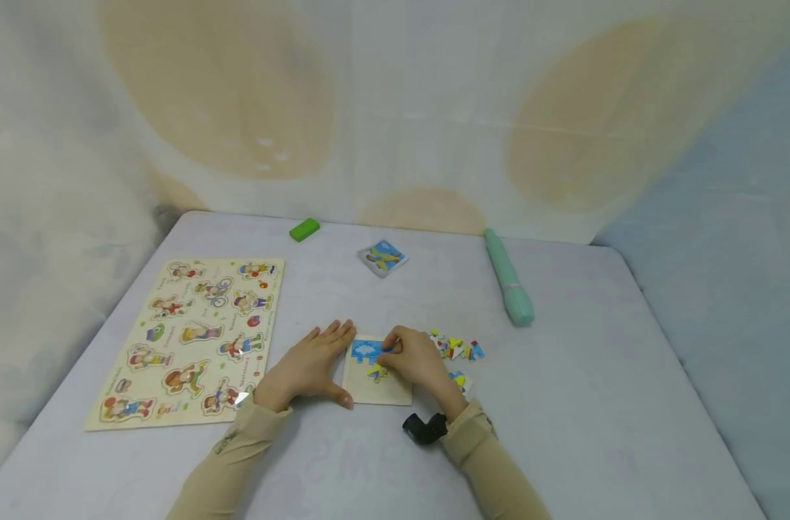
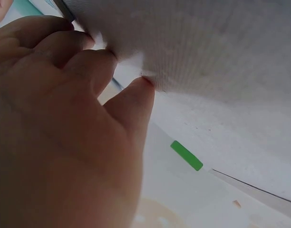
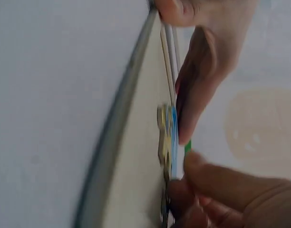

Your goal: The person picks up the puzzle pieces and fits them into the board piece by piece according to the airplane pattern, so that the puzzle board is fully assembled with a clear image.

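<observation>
A small square wooden puzzle board (image 1: 382, 392) lies on the table, with blue and yellow jigsaw pieces (image 1: 367, 352) fitted together along its upper part. My left hand (image 1: 312, 368) rests along the board's left edge, fingers extended toward the upper corner and thumb near the lower one. Over the board's right side, my right hand (image 1: 416, 355) pinches a puzzle piece with thumb and fingertips, beside the joined pieces; the fingers mostly hide it. In the right wrist view, the thumb (image 3: 221, 183) and fingertips are right at the pieces (image 3: 164, 135).
Loose puzzle pieces (image 1: 456, 349) lie right of the board. A large picture puzzle board (image 1: 193, 336) is at the left. Further back are a green block (image 1: 305, 230), a small picture packet (image 1: 383, 258) and a mint-green tapered object (image 1: 508, 278). A black curved object (image 1: 424, 429) is by the right wrist.
</observation>
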{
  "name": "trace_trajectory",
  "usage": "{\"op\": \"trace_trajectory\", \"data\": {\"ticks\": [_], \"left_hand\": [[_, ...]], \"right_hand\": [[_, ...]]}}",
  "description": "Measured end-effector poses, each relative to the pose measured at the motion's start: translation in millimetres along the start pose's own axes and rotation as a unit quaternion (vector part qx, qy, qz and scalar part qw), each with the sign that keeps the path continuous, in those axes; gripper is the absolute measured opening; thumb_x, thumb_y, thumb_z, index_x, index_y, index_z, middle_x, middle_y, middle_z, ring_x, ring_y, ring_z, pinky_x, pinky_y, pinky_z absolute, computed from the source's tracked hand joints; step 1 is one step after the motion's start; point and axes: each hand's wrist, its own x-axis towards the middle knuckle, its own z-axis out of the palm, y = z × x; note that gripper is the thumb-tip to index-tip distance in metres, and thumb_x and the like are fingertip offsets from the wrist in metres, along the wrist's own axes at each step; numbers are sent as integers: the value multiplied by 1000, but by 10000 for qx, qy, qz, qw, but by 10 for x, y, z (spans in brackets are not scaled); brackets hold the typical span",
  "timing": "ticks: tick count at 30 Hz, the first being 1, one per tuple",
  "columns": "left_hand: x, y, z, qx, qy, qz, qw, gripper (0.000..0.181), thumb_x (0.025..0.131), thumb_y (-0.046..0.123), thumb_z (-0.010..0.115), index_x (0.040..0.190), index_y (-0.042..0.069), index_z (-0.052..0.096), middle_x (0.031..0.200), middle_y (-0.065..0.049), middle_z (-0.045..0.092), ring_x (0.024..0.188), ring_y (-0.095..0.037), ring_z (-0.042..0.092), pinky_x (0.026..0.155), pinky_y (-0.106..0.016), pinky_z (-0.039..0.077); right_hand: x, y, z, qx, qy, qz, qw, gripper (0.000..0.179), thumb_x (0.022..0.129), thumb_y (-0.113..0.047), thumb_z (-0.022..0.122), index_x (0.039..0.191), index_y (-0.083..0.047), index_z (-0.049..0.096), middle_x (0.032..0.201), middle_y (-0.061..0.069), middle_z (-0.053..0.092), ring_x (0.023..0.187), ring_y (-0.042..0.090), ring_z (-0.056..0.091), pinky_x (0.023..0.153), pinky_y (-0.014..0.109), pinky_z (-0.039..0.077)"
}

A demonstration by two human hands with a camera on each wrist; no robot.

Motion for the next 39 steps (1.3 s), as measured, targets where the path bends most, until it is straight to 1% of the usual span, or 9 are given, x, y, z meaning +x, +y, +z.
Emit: {"op": "trace_trajectory", "data": {"ticks": [3,6,11,15,20,25,30,33,39], "left_hand": [[10,5,4,-40,-29,13,10000,124,56,57,86,150,0,30,159,-15,25,149,-35,21,121,-56,18],[11,10,6,-46,-52,5,10000,124,55,57,87,150,0,30,159,-16,25,149,-36,21,120,-56,18],[16,9,9,-5,-42,3,10000,124,55,56,87,150,-1,30,159,-17,26,148,-37,21,120,-57,18],[15,3,7,5,-64,-47,10000,124,55,56,87,150,0,29,159,-15,25,149,-35,20,121,-56,18],[6,2,5,-28,-50,-64,10000,124,56,57,86,150,0,29,159,-16,25,149,-35,21,121,-56,18],[-2,8,5,-55,-41,-60,10000,124,56,57,86,150,-1,29,159,-16,25,149,-36,21,120,-57,17],[0,1,4,-63,-41,-57,10000,124,56,57,86,150,0,29,159,-16,25,149,-36,20,121,-57,17],[4,1,5,-84,-49,-59,9999,124,56,56,86,151,0,29,160,-16,24,149,-37,19,121,-57,16],[10,11,2,-149,-101,-124,9998,125,56,56,87,152,2,27,161,-14,22,150,-35,17,122,-56,14]], "right_hand": [[3,90,-141,401,-197,-15,9990,16,86,-19,72,98,-10,68,76,2,66,64,11,57,55,21,44],[-8,204,-355,731,-234,17,9971,21,88,-17,70,106,-8,67,85,5,69,69,13,59,58,23,46],[-62,509,-706,861,70,24,9963,29,89,-13,68,116,-4,64,99,11,68,81,18,61,65,25,50],[-115,718,-872,784,193,68,9967,33,87,-8,68,119,-1,62,106,16,67,90,22,62,70,26,51],[-113,833,-915,748,-81,125,9971,44,80,1,71,122,-1,61,111,18,65,83,20,59,69,27,50],[-84,833,-885,528,-271,123,9982,48,76,0,78,121,-3,62,109,15,63,75,17,53,67,26,46],[-86,800,-867,297,-270,259,9989,36,76,-3,78,110,-2,66,95,11,63,76,17,51,67,26,44],[-91,788,-874,224,-172,346,9990,30,77,-3,77,104,-3,66,91,9,61,78,18,52,68,26,45],[-109,771,-911,151,-59,495,9986,13,85,-7,68,97,-5,64,87,8,62,77,18,56,64,26,46]]}}
